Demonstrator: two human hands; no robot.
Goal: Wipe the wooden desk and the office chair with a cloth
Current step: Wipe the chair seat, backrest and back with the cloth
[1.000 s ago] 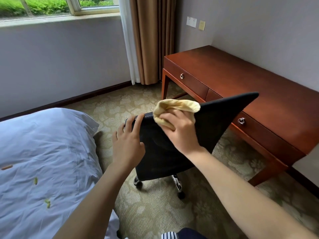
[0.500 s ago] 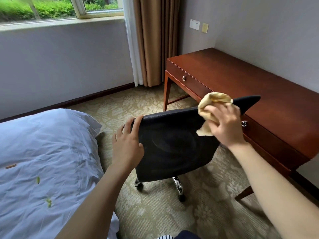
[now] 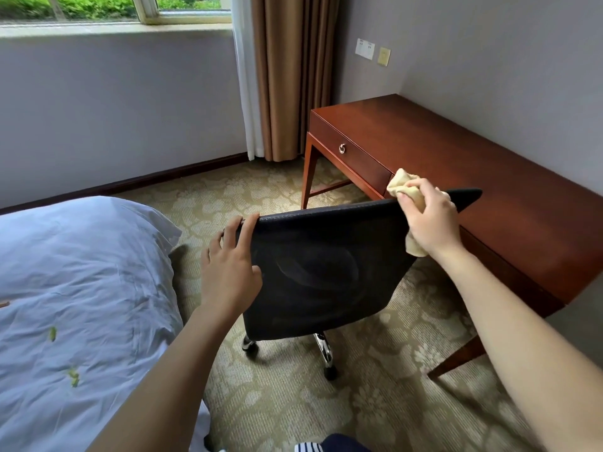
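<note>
Chair (image 3: 326, 272) hides seat; desk (image 3: 456, 164) corner cropped.

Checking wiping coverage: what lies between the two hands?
Head view: only the bare top edge of the office chair, from the left hand to the right hand gripping the cloth.
</note>
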